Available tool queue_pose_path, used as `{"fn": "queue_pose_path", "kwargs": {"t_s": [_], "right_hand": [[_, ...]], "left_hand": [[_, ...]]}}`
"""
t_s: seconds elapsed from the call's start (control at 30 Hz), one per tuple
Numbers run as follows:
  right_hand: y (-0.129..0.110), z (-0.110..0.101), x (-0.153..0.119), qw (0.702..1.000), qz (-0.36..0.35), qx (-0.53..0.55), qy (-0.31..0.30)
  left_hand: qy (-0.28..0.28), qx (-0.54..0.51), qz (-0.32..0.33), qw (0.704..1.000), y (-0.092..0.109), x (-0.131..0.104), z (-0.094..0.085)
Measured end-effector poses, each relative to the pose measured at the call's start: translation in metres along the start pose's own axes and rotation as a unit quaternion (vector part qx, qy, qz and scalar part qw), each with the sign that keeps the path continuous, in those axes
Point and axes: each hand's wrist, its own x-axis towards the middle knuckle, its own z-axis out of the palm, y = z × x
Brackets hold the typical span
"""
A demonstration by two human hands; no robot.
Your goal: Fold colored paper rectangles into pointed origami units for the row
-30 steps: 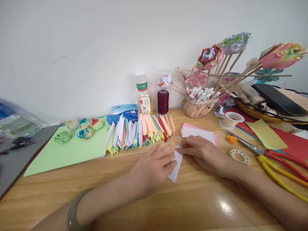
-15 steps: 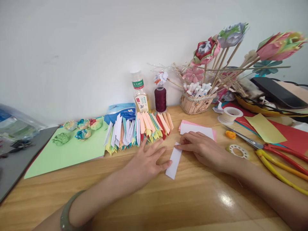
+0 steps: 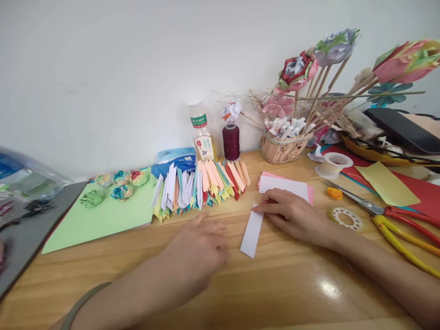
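A narrow white paper strip (image 3: 251, 234) lies slanted on the wooden table. The fingers of my right hand (image 3: 292, 213) are closed at its upper end. Behind that hand, a white sheet (image 3: 283, 185) rests on pink paper (image 3: 311, 195). My left hand (image 3: 199, 252) is blurred by motion, to the left of the strip and not touching it; its fingers look partly bent. Farther back stands a row of folded paper pieces (image 3: 202, 185) in white, orange, yellow, red and teal.
Paper rosettes (image 3: 92, 198) sit on green sheets (image 3: 99, 224) at left. A bottle (image 3: 202, 133) and thread spool (image 3: 231, 142) stand by the wall. At right are a pen basket (image 3: 283, 146), tape ring (image 3: 345, 219), scissors (image 3: 371, 206) and yellow-handled tool (image 3: 395, 243).
My left hand has drawn back from the strip toward the front, its fingers less spread. The right hand stays at the strip's upper end. The whole view has shifted slightly.
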Motion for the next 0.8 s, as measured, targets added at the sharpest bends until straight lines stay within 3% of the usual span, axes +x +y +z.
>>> {"fn": "queue_pose_path", "kwargs": {"t_s": [0.07,0.17,0.33,0.4,0.47,0.57,0.67,0.8], "right_hand": [[-0.004,-0.001,-0.001,1.0,0.014,0.014,0.01],[-0.008,-0.002,-0.003,0.998,0.045,0.041,0.016],[-0.008,-0.003,-0.002,0.999,-0.027,0.029,-0.032],[-0.008,-0.003,0.0,0.999,-0.038,0.006,-0.025],[-0.011,-0.004,0.0,0.999,-0.03,-0.02,-0.006],[-0.019,-0.005,-0.001,0.999,0.035,-0.022,0.006],[-0.027,-0.003,-0.002,0.994,0.107,0.004,-0.017],[-0.029,0.006,-0.002,0.991,0.128,0.018,-0.022]], "left_hand": [[-0.047,-0.041,-0.039,0.997,0.002,0.008,0.0],[-0.046,-0.059,-0.109,0.991,0.006,0.018,0.01],[-0.075,-0.064,-0.13,0.987,0.009,0.023,0.03],[-0.075,-0.067,-0.143,0.985,0.007,0.022,0.033],[-0.055,-0.096,-0.164,0.98,0.003,0.022,0.035],[0.012,-0.175,-0.207,0.963,-0.002,0.021,0.037],[0.065,-0.28,-0.235,0.929,-0.006,0.021,0.044],[0.114,-0.391,-0.255,0.877,-0.009,0.024,0.056]]}}
